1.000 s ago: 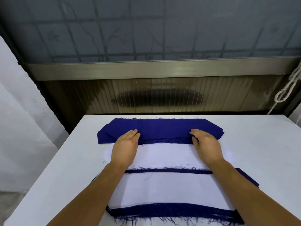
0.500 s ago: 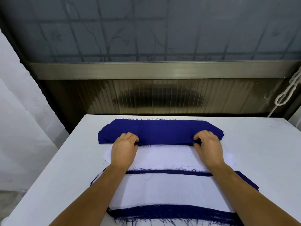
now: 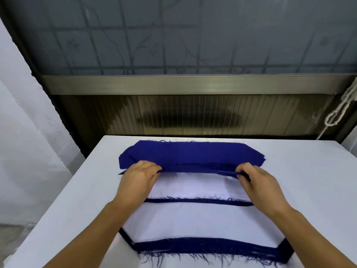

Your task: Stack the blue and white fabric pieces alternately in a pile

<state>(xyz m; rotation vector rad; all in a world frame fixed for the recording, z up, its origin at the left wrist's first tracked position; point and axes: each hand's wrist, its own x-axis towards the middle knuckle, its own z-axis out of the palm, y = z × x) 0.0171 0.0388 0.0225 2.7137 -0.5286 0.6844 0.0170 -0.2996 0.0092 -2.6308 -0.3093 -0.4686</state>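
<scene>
Plainly, the risk lies in peeling more than one layer; the left hand point(image 3: 138, 177) and right hand point(image 3: 256, 181) each pinch the near edge of the blue fabric stack point(image 3: 191, 153) at the desk's point(image 3: 309, 171) far middle, and frayed threads may drag neighbours along; the pile point(image 3: 193, 219) nearer the person shows white sheets point(image 3: 195, 187) with ragged navy edges point(image 3: 202, 247) peeking between.

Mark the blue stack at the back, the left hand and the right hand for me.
blue stack point(image 3: 191, 153): head view, middle of its top piece.
left hand point(image 3: 138, 180): head view, back of the hand.
right hand point(image 3: 258, 182): head view, back of the hand.
</scene>
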